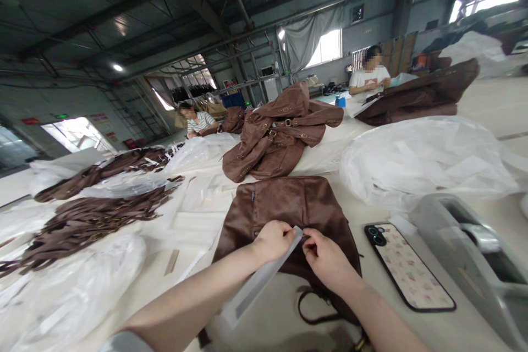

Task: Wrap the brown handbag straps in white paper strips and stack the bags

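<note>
A brown leather bag (284, 198) lies flat on the table in front of me, with a thin strap loop (315, 316) at its near side. Over the bag, my left hand (275, 239) is closed on one end of a translucent plastic strip (264, 280), which slants down to the lower left. My right hand (324, 256) is close beside it, thumb and fingers pinched on a small piece at the bag's middle that I cannot make out. The two hands are only a little apart.
A patterned phone (412, 267) and a grey tape dispenser (474, 264) lie to the right. Brown straps (94, 220) and plastic bags (82, 291) cover the left. More brown bags (280, 137) are heaped beyond. Two people (369, 77) work across the table.
</note>
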### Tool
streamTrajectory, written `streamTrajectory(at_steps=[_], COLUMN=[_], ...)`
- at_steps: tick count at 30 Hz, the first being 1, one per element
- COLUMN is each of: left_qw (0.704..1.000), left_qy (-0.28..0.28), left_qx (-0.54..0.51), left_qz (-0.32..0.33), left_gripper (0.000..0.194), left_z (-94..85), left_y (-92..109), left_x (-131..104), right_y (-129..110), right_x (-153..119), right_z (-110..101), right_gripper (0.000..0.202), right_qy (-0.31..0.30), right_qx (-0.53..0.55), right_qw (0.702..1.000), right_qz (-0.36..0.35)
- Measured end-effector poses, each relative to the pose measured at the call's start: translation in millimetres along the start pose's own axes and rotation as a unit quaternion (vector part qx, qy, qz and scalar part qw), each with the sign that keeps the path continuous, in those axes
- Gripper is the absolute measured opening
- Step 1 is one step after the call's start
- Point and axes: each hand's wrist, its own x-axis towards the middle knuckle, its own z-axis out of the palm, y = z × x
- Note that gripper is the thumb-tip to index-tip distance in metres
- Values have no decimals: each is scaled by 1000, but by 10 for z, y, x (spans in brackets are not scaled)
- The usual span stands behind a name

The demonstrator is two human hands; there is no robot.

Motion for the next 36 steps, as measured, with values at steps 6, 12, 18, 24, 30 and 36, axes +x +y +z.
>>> streamTrajectory(at_steps=[6, 12, 18, 24, 30, 36], left_qw=[1000, 998, 994, 988, 984, 986], left_qy=[2, 12, 47, 85, 83, 25], left_qx=[-4, -47, -88, -131, -156, -162], left_qz=[-23, -47, -40, -15, -2, 22], left_gripper=[46, 36, 30, 27, 40, 39], left_z=[11, 88, 214, 365, 312, 265], left_y=[-51, -78, -153, -239, -330, -432], left_x=[35, 93, 113, 74, 3, -23], right_y=[-27, -7, -28, -165, -157, -151], right_x=[-10, 3, 9, 28, 222, 407], right_z=[-6, 1, -27, -79, -96, -132], right_gripper=[36, 36, 32, 22, 21, 18], right_qy=[8, 3, 4, -55, -185, -290], right_qx=[-10, -2, 32, 169, 196, 143], right_qw=[1000, 1000, 999, 965, 925, 904], right_qz=[4, 13, 26, 195, 268, 280])
